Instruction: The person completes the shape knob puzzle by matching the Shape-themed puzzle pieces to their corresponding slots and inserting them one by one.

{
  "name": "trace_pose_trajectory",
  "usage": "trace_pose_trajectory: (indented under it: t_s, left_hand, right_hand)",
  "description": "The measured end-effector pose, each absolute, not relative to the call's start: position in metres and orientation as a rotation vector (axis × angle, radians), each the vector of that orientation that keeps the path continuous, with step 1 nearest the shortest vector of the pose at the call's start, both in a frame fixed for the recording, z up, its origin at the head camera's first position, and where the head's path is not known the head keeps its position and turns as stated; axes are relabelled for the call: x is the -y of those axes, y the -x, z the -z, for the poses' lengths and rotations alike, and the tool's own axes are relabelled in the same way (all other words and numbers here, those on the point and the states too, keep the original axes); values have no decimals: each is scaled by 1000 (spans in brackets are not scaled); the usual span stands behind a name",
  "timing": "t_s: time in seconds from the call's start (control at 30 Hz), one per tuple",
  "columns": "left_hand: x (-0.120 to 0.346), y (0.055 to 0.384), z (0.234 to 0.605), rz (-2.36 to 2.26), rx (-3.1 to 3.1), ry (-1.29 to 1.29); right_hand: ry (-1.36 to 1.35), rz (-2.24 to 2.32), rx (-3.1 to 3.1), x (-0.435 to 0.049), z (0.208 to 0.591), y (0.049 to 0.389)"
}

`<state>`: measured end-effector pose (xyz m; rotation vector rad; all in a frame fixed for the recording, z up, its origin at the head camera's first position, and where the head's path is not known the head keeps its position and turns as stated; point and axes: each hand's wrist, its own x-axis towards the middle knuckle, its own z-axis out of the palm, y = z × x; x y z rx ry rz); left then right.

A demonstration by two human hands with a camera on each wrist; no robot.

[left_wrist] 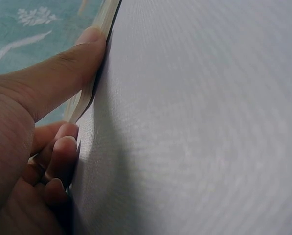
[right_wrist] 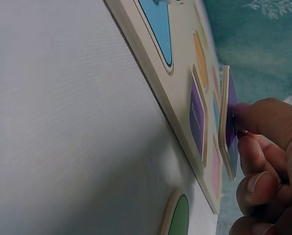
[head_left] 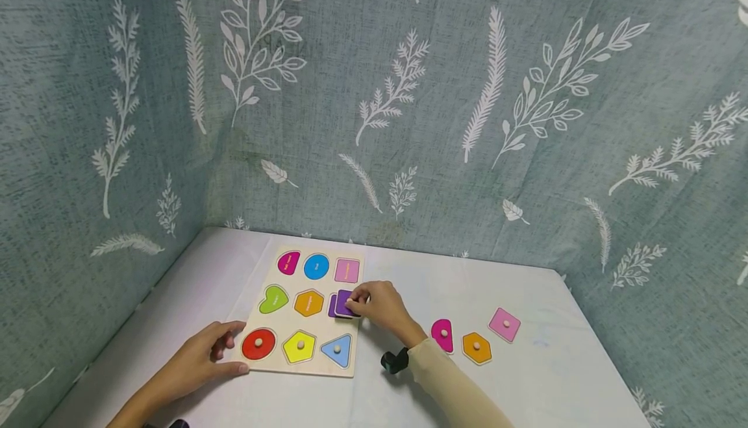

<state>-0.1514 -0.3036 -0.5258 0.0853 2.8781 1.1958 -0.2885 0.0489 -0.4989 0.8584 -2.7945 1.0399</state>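
Observation:
A wooden shape-puzzle board (head_left: 315, 322) lies on the white-covered table. My left hand (head_left: 195, 363) grips its near left corner, the thumb (left_wrist: 75, 68) against the near edge and the fingers curled by the left edge. Just above the purple recess (right_wrist: 197, 117), my right hand (head_left: 382, 308) pinches a purple square puzzle piece (head_left: 345, 301), which stands apart from the board in the right wrist view. Its knob is hidden behind my fingertips. Knobbed pieces sit in the board's near row: a red circle (head_left: 258, 344), a yellow pentagon (head_left: 299, 353) and a light blue triangle (head_left: 337, 358).
Right of my right forearm lie a magenta half-round piece (head_left: 441, 340), an orange hexagon piece (head_left: 476, 355) and a pink square piece (head_left: 504, 336). A green piece (right_wrist: 180, 218) shows beside the board in the right wrist view. Patterned cloth (head_left: 350, 123) hangs around the table.

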Motion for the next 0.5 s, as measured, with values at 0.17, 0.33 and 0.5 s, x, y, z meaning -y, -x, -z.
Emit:
trace_pose_trajectory:
  t_s: [0.17,0.33,0.5]
  left_hand:
    - [303,152,523,-1191,-2871,-73]
    - [303,151,522,-1198,-2879,-95]
    - [303,150,523,-1190,-2888,-106]
  right_hand:
    - [-853,-1008,2798,-44,500,291]
    - [-862,-1007,2818,-38,504,291]
    - [-836,-967,2850,-34,508,290]
